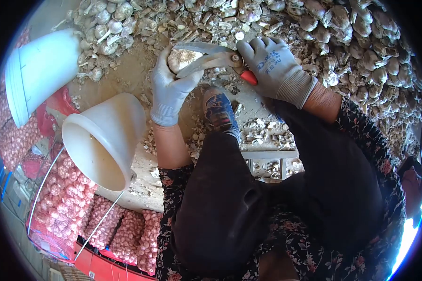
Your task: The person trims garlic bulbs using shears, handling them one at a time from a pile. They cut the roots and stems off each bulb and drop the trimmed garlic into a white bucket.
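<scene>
My left hand [170, 91], in a pale grey work glove, is closed around a garlic bulb [181, 59] with its root side showing. My right hand [273, 66], gloved alike with blue print on the back, grips a pair of pruning shears [219, 60] by red handles, mostly hidden in the palm. The shears' two metal blades are spread apart on either side of the bulb, one above it and one across its lower edge.
Untrimmed garlic [361, 56] is heaped at upper right, with more bulbs [110, 28] at upper left. A white bucket [105, 114] lies tipped at left, beside another bucket [47, 70]. Mesh sacks of garlic [63, 196] stand lower left. Dry trimmings litter the floor around my shoe [220, 110].
</scene>
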Motion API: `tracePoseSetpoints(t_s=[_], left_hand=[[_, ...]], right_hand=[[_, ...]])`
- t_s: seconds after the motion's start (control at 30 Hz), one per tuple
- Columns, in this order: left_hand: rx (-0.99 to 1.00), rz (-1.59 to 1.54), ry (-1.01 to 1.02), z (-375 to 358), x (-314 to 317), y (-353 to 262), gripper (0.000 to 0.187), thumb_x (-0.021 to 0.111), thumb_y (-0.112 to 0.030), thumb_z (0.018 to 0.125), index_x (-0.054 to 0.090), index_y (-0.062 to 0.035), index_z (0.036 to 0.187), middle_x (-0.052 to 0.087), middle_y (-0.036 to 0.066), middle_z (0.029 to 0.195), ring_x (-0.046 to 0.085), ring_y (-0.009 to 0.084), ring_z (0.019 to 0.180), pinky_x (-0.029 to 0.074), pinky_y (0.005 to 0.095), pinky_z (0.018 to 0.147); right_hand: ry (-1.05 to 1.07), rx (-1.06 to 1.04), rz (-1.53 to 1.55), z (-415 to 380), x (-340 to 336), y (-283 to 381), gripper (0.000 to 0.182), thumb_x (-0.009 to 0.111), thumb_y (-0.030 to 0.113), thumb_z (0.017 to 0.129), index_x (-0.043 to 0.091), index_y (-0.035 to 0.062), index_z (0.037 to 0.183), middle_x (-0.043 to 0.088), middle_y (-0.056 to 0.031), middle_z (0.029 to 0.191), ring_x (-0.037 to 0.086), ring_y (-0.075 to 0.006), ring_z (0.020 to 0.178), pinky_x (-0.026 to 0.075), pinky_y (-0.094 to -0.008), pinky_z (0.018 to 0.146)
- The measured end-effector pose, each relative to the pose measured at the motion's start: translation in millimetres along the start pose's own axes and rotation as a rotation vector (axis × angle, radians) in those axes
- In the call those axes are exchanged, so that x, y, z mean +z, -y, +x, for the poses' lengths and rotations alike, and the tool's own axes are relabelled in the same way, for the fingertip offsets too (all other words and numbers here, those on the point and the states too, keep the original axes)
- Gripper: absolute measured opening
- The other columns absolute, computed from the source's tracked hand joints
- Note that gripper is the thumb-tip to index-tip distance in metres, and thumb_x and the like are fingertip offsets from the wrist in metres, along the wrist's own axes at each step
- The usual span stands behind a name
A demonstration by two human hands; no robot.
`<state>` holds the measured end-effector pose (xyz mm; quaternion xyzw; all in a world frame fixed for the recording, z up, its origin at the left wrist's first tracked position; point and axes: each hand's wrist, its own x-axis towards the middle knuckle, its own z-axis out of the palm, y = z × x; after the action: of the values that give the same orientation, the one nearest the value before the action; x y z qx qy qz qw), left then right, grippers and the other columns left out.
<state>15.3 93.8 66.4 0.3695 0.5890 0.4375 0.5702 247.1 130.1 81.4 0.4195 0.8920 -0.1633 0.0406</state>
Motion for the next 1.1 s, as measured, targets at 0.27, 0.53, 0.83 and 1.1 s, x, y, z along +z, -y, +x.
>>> tracePoseSetpoints(t_s=[0.27, 0.53, 0.83, 1.1], left_hand=[[0.104, 0.309, 0.173, 12.5, -9.1, 7.9, 0.056, 0.074, -0.012, 0.064, 0.055, 0.0059, 0.113, 0.064, 0.007, 0.095, 0.06, 0.0104, 0.086, 0.051, 0.0273, 0.076], [-0.197, -0.105, 0.266, 9.2, -6.5, 14.2, 0.06, 0.075, -0.009, 0.063, 0.052, 0.0043, 0.117, 0.063, 0.009, 0.101, 0.061, 0.0145, 0.088, 0.05, 0.0269, 0.08], [0.078, -0.7, 0.144, 3.4, -8.2, 31.2, 0.06, 0.065, -0.002, 0.072, 0.04, 0.0024, 0.126, 0.055, 0.015, 0.112, 0.059, 0.023, 0.098, 0.053, 0.0348, 0.085], [-0.088, -1.076, 0.203, -2.4, 13.8, 36.1, 0.049, 0.067, -0.025, 0.081, 0.047, -0.0052, 0.121, 0.057, 0.011, 0.105, 0.054, 0.0178, 0.081, 0.048, 0.0286, 0.068]], right_hand=[[0.25, -0.038, -0.025, -6.5, -0.8, -2.3, 0.044, 0.058, 0.034, 0.083, 0.045, -0.0009, 0.107, 0.058, -0.0157, 0.091, 0.062, -0.0303, 0.083, 0.049, -0.0407, 0.069], [0.198, 0.015, 0.256, -15.0, 30.8, -9.8, 0.038, 0.062, 0.024, 0.077, 0.043, 0.0001, 0.1, 0.059, -0.0197, 0.073, 0.061, -0.0372, 0.069, 0.047, -0.0455, 0.065], [0.11, 0.068, 0.562, -42.0, 39.1, -30.7, 0.029, 0.061, 0.024, 0.081, 0.048, 0.0014, 0.096, 0.053, -0.0183, 0.083, 0.057, -0.0337, 0.079, 0.045, -0.0402, 0.07], [0.435, 0.075, 0.931, -14.2, 16.7, -4.2, 0.049, 0.061, 0.039, 0.081, 0.046, 0.0009, 0.107, 0.061, -0.0239, 0.083, 0.061, -0.0377, 0.081, 0.046, -0.0432, 0.073]])
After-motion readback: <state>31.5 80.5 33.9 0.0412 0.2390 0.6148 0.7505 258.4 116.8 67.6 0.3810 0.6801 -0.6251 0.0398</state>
